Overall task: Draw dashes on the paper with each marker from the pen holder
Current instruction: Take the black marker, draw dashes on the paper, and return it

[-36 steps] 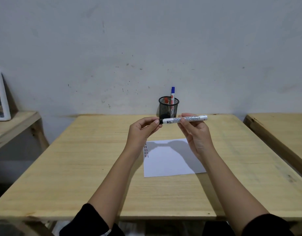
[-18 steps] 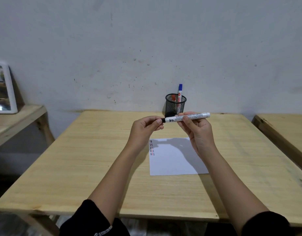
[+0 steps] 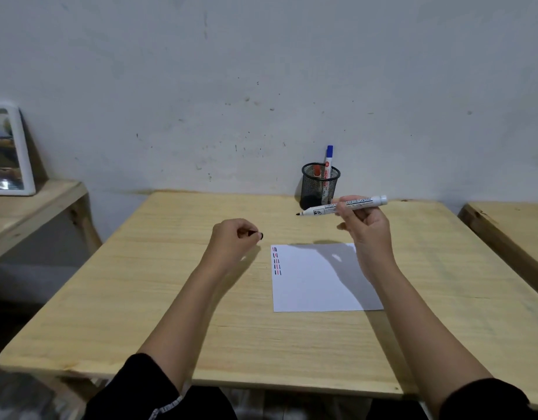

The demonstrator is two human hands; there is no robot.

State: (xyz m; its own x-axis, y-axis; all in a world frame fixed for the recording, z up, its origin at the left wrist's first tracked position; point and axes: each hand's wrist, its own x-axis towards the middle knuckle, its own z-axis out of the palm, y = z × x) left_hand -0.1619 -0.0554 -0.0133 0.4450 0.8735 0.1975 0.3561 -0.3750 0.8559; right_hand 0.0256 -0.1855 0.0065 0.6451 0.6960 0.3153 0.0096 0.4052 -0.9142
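My right hand (image 3: 366, 231) holds a white-barrelled black marker (image 3: 343, 205) level above the table, its bare black tip pointing left. The marker's black cap (image 3: 259, 235) sits pinched in my left hand (image 3: 232, 242), which hovers left of the paper. A white sheet of paper (image 3: 319, 283) lies on the wooden table (image 3: 158, 286), with a short column of red, blue and black dashes (image 3: 276, 260) at its upper left corner. At the back by the wall stands a black mesh pen holder (image 3: 319, 186) with a blue-capped marker (image 3: 328, 160) and a red marker (image 3: 317, 170) in it.
A second wooden table (image 3: 510, 228) stands close on the right. On the left is a lower wooden shelf (image 3: 28, 210) with a white-framed picture (image 3: 8, 153) leaning against the wall. The grey wall runs right behind the pen holder.
The cap has come off the marker: my left hand moved left and down with it, and my right hand moved right with the uncapped marker. The camera tilted slightly.
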